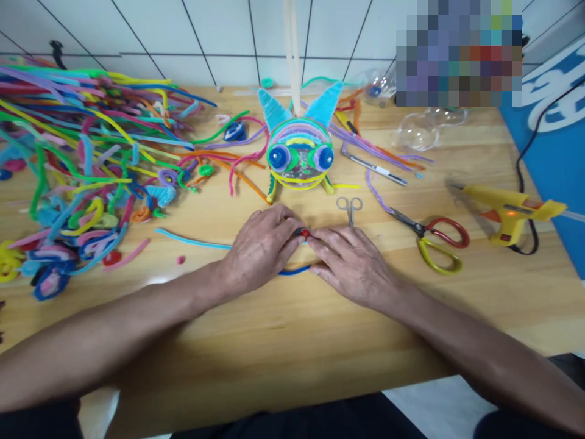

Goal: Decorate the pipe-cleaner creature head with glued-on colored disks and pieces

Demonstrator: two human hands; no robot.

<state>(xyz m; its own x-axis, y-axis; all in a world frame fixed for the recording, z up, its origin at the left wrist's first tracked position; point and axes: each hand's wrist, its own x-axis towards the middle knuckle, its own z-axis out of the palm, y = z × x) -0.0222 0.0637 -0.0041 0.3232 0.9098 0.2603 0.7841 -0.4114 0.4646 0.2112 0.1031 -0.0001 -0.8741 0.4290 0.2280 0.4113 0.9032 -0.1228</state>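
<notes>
Both hands meet at the middle of the wooden table, fingertips around a small red and blue coiled piece [303, 233]. My left hand [265, 247] pinches it from the left, thumb and fingers together. From the right, my right hand [350, 262] presses its fingertips against the same piece. A light blue pipe cleaner [194, 238] runs leftward from under my left hand. Below the fingers, a dark blue pipe cleaner [295, 271] shows between the hands. Just beyond stands a creature figure [300, 158] with blue ears and round blue eyes.
Pipe cleaners [91, 110] are heaped at the left. Small silver scissors [350, 209], red-and-yellow-handled scissors [423, 230], a metal cutter [375, 168] and a yellow glue gun [507, 210] with a black cord lie right. Clear plastic balls [418, 132] sit at the back right.
</notes>
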